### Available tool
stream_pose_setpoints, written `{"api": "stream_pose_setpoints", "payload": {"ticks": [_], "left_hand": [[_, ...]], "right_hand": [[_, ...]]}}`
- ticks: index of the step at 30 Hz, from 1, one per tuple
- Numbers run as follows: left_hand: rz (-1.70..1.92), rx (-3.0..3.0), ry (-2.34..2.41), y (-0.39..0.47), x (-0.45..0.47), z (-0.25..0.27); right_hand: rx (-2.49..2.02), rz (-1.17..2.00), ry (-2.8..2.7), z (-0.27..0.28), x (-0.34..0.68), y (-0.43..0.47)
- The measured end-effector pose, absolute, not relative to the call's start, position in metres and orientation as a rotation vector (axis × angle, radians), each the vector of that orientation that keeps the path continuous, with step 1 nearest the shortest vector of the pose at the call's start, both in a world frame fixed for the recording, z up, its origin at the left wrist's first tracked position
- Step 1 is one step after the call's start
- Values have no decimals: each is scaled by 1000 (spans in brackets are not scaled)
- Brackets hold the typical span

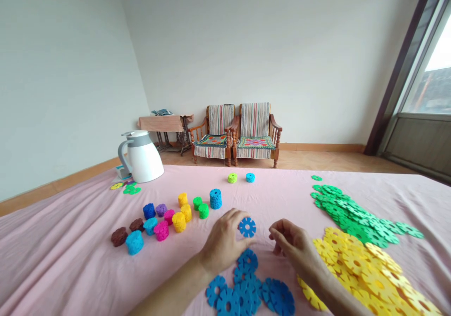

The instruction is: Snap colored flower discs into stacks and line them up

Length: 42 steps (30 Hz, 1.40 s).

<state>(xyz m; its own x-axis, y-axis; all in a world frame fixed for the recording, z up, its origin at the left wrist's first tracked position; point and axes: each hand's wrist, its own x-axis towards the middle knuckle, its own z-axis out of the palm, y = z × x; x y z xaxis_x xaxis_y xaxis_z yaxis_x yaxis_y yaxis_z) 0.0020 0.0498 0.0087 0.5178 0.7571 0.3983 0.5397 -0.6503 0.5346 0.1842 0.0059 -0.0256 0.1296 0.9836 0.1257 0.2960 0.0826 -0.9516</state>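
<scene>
My left hand point(227, 238) is closed around a blue snowflake disc point(247, 227), its round face with slots and a centre hole turned toward me. Whether more discs sit behind it is hidden. To its right, my right hand point(291, 240) is apart from the disc, fingers curled in and thumb close against them, with nothing showing between them. Below both hands lies a loose pile of blue snowflake discs point(243, 290) on the pink tablecloth point(169, 278). Just beyond the left hand stands a tall blue disc stack point(215, 199).
Several short coloured stacks, such as a yellow stack point(179, 222) and a brown stack point(119, 236), stand on the left. A white jug point(144, 158) is behind them. Green discs point(352, 217) and yellow discs point(373, 273) heap on the right. Two chairs point(255, 135) stand beyond.
</scene>
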Motion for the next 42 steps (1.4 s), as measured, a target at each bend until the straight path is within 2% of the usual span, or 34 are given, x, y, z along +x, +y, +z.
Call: {"api": "stream_pose_setpoints", "payload": {"ticks": [6, 22, 42], "left_hand": [[875, 2277, 1371, 91, -25, 3], [692, 2416, 1324, 94, -29, -3], [704, 2410, 1352, 94, -28, -11]], "right_hand": [[-1557, 695, -1491, -28, 190, 6], [-1583, 643, -1576, -33, 191, 6], [-1586, 643, -1622, -35, 190, 6]]}}
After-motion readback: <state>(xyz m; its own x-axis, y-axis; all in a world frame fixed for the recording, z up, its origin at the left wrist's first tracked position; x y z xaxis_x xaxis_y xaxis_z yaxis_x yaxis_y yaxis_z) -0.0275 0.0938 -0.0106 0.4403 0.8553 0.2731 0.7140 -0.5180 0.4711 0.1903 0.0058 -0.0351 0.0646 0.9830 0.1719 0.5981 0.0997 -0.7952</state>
